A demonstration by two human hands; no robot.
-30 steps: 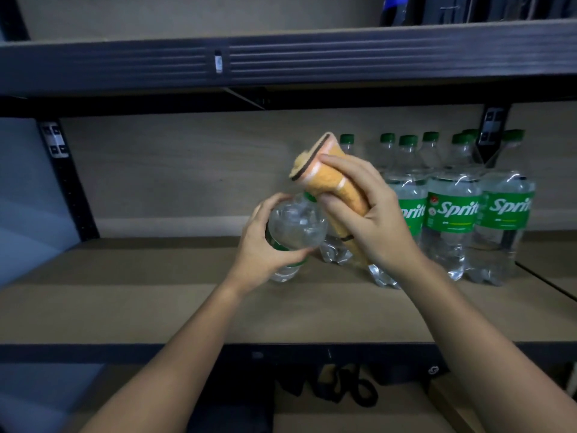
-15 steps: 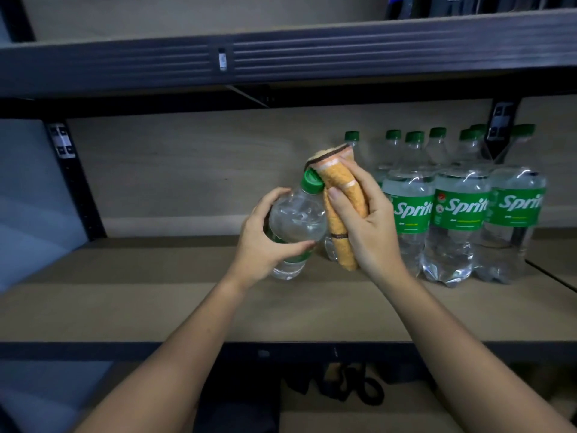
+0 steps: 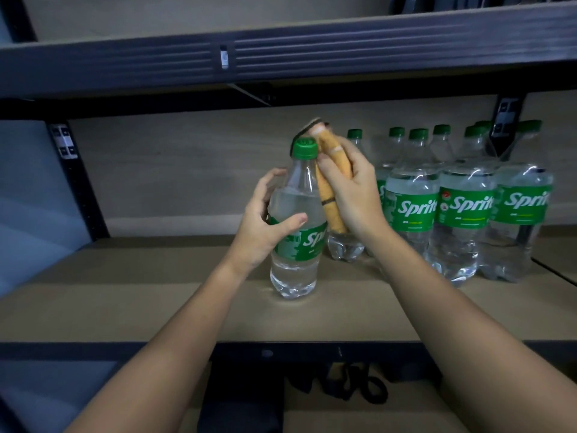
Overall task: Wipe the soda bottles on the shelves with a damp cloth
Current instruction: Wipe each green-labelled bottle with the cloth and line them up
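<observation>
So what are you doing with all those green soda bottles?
A person is cleaning them. The left hand grips one Sprite bottle upright, its base at the shelf. The right hand holds a folded orange cloth against the bottle's neck and side, just under the green cap. The other bottles stand grouped at the right, toward the back of the shelf.

I see a glossy clear-plastic bottle (image 3: pixel 296 226), a nappy orange cloth (image 3: pixel 331 185), and a matt wood-look shelf (image 3: pixel 125 295).
</observation>
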